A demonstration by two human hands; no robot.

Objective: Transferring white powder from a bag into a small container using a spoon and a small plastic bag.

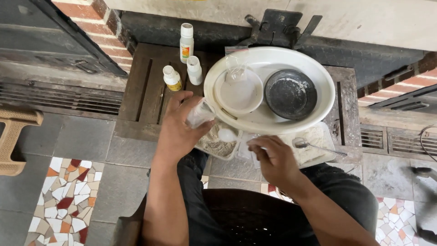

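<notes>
While left hand (180, 125) fingers wrap a small clear cup (199, 114), right hand (271, 159) fingers pinch a white spoon (227, 135)

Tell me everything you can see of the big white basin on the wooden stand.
The big white basin is oval, smooth and looks like plastic or enamel. It sits upright on the dark wooden stand, its near rim overhanging a clear tray of pale powder. Inside, on the left, rests a small white bowl with a clear cup at its far edge; on the right lies a dark round dish dusted with white. Neither hand touches the basin.
</notes>
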